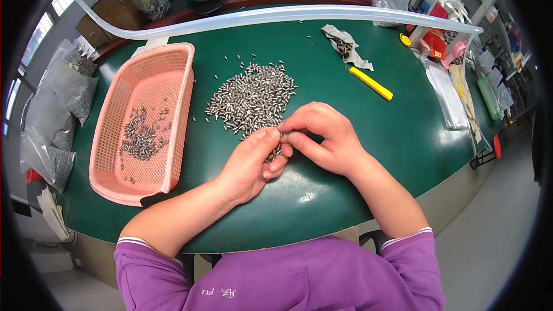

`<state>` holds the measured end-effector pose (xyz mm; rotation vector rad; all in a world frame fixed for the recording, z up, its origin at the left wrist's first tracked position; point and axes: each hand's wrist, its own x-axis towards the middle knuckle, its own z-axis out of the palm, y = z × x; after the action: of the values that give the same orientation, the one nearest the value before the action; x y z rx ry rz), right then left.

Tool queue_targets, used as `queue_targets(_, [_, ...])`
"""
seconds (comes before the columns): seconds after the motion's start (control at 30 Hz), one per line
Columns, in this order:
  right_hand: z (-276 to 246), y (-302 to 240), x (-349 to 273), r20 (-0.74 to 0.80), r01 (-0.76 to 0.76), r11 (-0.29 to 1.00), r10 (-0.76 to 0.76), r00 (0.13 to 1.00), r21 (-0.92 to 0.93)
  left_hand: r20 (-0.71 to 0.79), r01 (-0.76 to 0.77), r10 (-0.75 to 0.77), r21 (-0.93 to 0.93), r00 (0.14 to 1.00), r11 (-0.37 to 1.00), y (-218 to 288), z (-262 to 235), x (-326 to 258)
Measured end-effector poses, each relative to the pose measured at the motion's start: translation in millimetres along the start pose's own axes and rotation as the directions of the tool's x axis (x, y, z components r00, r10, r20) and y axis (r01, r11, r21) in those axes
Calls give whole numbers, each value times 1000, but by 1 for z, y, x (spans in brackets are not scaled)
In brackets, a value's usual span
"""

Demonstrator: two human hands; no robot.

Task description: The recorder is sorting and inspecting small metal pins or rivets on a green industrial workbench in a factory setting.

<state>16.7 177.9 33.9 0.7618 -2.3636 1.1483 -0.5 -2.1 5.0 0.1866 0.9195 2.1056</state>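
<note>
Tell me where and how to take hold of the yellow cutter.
Take the yellow cutter across its narrow handle, near the lower-right end, reaching in from the right: it lies slanted on the green table, its dark tip, likely the blade end, pointing up-left.

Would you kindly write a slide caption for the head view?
Left hand holding metal parts meets right hand beside a larger pile.
</note>
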Motion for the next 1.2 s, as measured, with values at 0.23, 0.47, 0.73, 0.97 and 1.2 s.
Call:
queue_targets(0.23, [-4,1,-1,36,-36,996,39,999,-76,-2,-2,2,9,1000,1000,0,0,1])
queue_targets(0.47, [1,-1,-1,13,-77,996,77,997,45,-47,-1,2,22,999,1000,-1,2,1])
queue_targets(0.73, [2,1,-6,-31,-399,840,440,898,366,-69,56,-58,-38,996,998,7,3,-3])
queue_targets(0.97, [4,10,-5,-13,-421,721,512,859,550,-47,35,-33,48,998,998,6,8,-6])
queue_targets(1.2, [-23,12,0,14,-502,696,578,816,513,-71,58,-54,55,996,997,5,9,-4])
